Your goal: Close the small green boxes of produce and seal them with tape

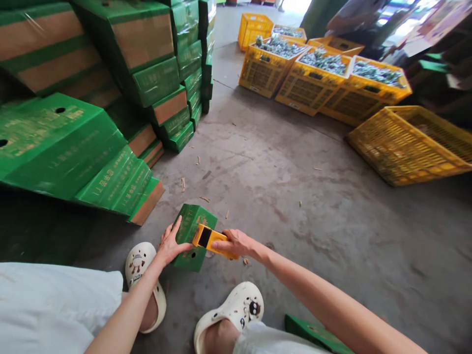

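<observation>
A small green cardboard box [194, 221] with gold lettering stands on the floor between my feet. My left hand [171, 246] grips its left side, the thumb lying across the face nearest me and the fingers at the far left edge. In my right hand [236, 242] is a yellow handheld tool [217, 242] with a black band around it; its exact kind is unclear. The tool's front end meets the box close to my left thumb. A dark round hole shows in the box below the thumb.
Stacked green cartons [153, 78] rise on the left, with another green pile [62, 147] nearer me. Yellow crates [295, 98] of greyish produce stand at the back right, near a tilted yellow crate [405, 147]. People are behind them. Scraps litter the concrete floor [276, 196].
</observation>
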Available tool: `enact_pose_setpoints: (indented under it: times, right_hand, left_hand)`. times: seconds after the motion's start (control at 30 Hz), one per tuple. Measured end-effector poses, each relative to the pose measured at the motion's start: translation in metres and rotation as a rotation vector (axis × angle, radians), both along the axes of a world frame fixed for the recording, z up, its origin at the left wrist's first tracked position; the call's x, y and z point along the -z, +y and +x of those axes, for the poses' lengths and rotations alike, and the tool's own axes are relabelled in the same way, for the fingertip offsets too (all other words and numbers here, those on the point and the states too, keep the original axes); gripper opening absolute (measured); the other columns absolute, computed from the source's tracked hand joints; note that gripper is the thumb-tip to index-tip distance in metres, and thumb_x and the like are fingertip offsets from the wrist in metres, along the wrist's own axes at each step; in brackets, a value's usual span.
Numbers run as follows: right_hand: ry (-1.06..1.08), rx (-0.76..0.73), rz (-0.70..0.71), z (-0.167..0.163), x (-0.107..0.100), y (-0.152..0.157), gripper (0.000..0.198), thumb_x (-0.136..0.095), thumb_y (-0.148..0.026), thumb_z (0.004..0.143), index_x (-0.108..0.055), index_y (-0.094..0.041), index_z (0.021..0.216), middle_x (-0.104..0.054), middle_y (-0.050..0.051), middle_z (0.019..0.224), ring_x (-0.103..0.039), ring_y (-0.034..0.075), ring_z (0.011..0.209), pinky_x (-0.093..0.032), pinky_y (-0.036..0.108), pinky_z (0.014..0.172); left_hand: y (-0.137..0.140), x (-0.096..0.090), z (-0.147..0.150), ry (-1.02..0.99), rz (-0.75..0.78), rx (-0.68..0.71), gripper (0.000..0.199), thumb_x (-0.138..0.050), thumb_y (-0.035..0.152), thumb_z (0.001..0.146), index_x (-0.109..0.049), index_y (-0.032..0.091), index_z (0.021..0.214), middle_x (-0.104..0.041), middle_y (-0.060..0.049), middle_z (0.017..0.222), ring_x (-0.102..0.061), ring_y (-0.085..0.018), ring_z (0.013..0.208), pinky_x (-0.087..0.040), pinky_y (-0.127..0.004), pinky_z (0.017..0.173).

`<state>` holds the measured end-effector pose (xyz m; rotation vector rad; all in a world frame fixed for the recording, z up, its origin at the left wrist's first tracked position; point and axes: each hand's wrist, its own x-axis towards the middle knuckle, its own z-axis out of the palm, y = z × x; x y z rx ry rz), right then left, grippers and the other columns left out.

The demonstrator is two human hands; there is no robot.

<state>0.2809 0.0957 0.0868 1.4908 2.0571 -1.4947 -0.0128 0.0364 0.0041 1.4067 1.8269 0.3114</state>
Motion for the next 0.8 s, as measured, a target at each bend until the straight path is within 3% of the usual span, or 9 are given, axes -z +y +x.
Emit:
enact_pose_setpoints:
  times: [0.17, 0.33, 0.5, 0.67, 0.8]
  right_hand:
    - [-0.092, 0.033, -0.015, 0.062, 0.004, -0.033, 0.058, -0.059, -0.074, 0.086, -0.063, -0.016, 0.086, -0.064, 0.002, 0.077, -0.057, 0.014, 0.068, -0.034, 0.022, 0.054]
    - [-0.179, 0.094, -0.033, 0.112, 0.018, -0.059, 0.056, -0.056, -0.072, 0.088, -0.06, -0.017, 0.084, -0.065, 0.003, 0.078, -0.057, 0.014, 0.069, -0.035, 0.022, 0.055]
    - [-0.214, 0.05, -0.063, 0.103, 0.024, -0.041, 0.054, -0.057, -0.07, 0.09, -0.063, -0.017, 0.083, -0.066, 0.004, 0.077, -0.06, 0.014, 0.068, -0.035, 0.021, 0.053]
    - [-0.272, 0.016, -0.106, 0.082, 0.036, -0.023, 0.052, -0.06, -0.068, 0.091, -0.069, -0.016, 0.087, -0.07, 0.005, 0.081, -0.063, 0.015, 0.071, -0.037, 0.021, 0.054]
    - [-0.294, -0.039, -0.149, 0.057, 0.047, -0.004, 0.052, -0.06, -0.066, 0.093, -0.072, -0.016, 0.09, -0.071, 0.005, 0.082, -0.063, 0.016, 0.072, -0.039, 0.021, 0.054]
  left_hand:
    - [0.003, 0.017, -0.026, -0.285, 0.027, -0.096, 0.117, -0.08, 0.051, 0.07, -0.022, 0.025, 0.167, -0.042, -0.017, 0.154, -0.044, -0.037, 0.145, -0.031, -0.052, 0.122]
    - [0.007, 0.026, -0.034, -0.369, 0.038, -0.064, 0.117, -0.084, 0.05, 0.066, -0.027, 0.03, 0.166, -0.043, -0.014, 0.154, -0.042, -0.037, 0.147, -0.027, -0.052, 0.124]
    - [0.014, 0.023, -0.04, -0.408, 0.0, -0.06, 0.116, -0.085, 0.046, 0.066, -0.027, 0.031, 0.166, -0.045, -0.013, 0.156, -0.044, -0.036, 0.146, -0.029, -0.053, 0.124]
    - [0.017, 0.016, -0.049, -0.507, -0.035, -0.083, 0.115, -0.084, 0.045, 0.068, -0.026, 0.029, 0.166, -0.04, -0.009, 0.166, -0.036, -0.032, 0.154, -0.026, -0.047, 0.128]
    - [0.016, 0.022, -0.061, -0.623, -0.098, -0.132, 0.113, -0.082, 0.047, 0.071, -0.025, 0.028, 0.167, -0.041, -0.005, 0.166, -0.037, -0.03, 0.154, -0.032, -0.042, 0.126]
